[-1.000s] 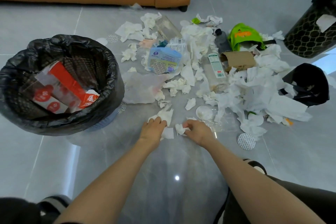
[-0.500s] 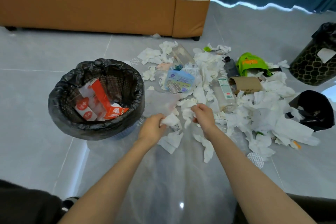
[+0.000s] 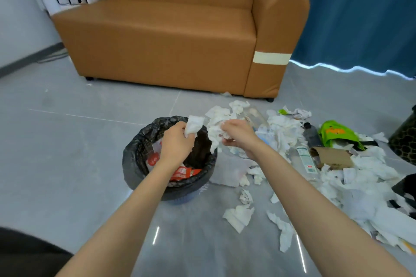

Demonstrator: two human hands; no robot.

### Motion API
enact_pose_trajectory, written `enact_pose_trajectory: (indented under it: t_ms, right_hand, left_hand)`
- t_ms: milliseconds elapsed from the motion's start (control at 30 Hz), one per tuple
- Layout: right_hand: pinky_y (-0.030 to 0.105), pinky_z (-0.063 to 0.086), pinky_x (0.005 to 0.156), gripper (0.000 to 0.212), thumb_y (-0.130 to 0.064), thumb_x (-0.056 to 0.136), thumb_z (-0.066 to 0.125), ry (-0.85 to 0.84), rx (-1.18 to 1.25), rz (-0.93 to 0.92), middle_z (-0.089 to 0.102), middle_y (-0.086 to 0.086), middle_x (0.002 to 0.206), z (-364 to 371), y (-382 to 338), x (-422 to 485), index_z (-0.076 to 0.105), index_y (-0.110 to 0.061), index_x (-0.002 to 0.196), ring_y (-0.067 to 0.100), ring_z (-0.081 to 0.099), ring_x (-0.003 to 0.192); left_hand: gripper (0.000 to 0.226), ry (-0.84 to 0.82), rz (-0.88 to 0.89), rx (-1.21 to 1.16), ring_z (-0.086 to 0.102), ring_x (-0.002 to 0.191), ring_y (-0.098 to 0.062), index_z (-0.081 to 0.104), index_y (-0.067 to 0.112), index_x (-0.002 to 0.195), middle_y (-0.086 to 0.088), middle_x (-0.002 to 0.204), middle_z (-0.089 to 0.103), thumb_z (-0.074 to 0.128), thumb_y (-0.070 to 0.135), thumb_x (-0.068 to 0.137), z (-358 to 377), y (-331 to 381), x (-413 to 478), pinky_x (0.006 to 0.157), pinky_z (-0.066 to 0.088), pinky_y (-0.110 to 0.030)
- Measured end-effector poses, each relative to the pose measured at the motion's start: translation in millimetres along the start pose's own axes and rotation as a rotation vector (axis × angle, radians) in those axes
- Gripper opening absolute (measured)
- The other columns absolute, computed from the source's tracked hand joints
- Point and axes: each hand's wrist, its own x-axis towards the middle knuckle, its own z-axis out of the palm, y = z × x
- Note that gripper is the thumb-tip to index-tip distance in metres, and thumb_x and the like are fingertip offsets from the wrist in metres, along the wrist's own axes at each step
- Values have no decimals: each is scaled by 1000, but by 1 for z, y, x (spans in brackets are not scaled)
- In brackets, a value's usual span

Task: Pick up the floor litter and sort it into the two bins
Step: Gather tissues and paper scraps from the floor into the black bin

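Observation:
My left hand [image 3: 176,143] hovers over the black-lined bin [image 3: 135,159] and grips a crumpled white tissue [image 3: 194,124] above the bin's far rim. Beside it, my right hand [image 3: 238,135] holds a wad of white tissue [image 3: 213,136] that hangs by the bin's right edge. Red and white wrappers [image 3: 183,172] lie inside the bin. Several tissue scraps [image 3: 239,217] are strewn on the grey floor to the right. A second, dark patterned bin [image 3: 404,141] shows at the right edge.
A brown sofa [image 3: 171,42] stands behind the bin, with a blue curtain [image 3: 360,11] to its right. The litter pile holds a green bag [image 3: 335,132], a cardboard piece [image 3: 332,157], clear bottles [image 3: 305,163] and a black bag [image 3: 405,186]. Bare floor lies left of the bin.
Both hands rose from the floor with tissue and moved left, up over the black-lined bin. The view tilted upward, bringing the sofa and curtain into sight.

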Motion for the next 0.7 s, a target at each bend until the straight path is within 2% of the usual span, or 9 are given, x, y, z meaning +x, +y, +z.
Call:
enact_pose_trajectory:
  t_ms: [33,67,133,200,267,400,467,567,700]
  right_hand:
    - [31,55,80,17,-12,94,50,-56,-42,7,50,0,74,10,-5,-1,54,-12,77,12,56,59]
    - [32,54,86,10,-16,95,50,-121,-90,23,58,-1,88,17,-8,-3,59,-14,93,14,63,69]
    - [30,52,90,34,-21,96,49,-230,-201,46,59,3,121,29,-10,-6,50,-14,129,19,66,95]
    - [30,49,89,46,-22,97,47,-277,-296,66,50,5,136,34,-9,-9,38,-14,142,21,62,107]
    - [30,49,86,45,-21,98,45,-273,-374,63,51,5,135,34,-7,-15,39,-15,142,21,61,105]
    - [23,48,70,39,-19,96,50,-213,-385,66,58,3,117,24,-4,-28,49,-17,135,14,61,84]
    - [24,47,70,37,-19,95,50,-193,-407,68,57,2,116,19,-3,-34,51,-18,132,13,60,84]
    - [26,46,75,34,-19,96,49,-147,-417,73,56,2,116,11,0,-42,52,-18,130,17,59,89]
    - [30,43,82,32,-20,96,47,-108,-448,90,56,3,119,2,4,-54,51,-18,128,19,57,96]
  left_hand:
    - [11,-14,-31,49,65,79,-28,58,8,96,-10,84,65,54,14,88,-9,-4,2,66,48,-33]
    - [19,-47,-65,101,63,91,-30,58,6,105,-13,96,65,55,12,87,-15,-6,3,69,45,-32]
    - [48,-120,-121,162,54,115,-29,46,5,132,-14,125,57,58,12,86,-26,-13,3,86,42,-32]
    - [63,-153,-134,183,47,126,-27,32,6,143,-12,139,48,59,14,86,-32,-17,2,99,39,-33]
    - [62,-158,-145,196,49,124,-27,33,6,142,-11,137,49,58,13,86,-37,-20,-1,98,40,-33]
    - [65,-206,-181,189,48,124,-30,27,8,145,-13,141,46,56,11,87,-36,-20,-9,98,41,-35]
    - [61,-216,-164,199,44,128,-31,31,7,143,-14,141,44,56,11,87,-34,-20,-16,100,38,-34]
    - [50,-207,-161,208,49,122,-32,43,6,133,-15,133,52,55,8,85,-37,-19,-25,97,40,-35]
    - [55,-228,-122,205,50,120,-30,43,9,137,-12,130,55,54,9,83,-43,-21,-33,96,42,-34]
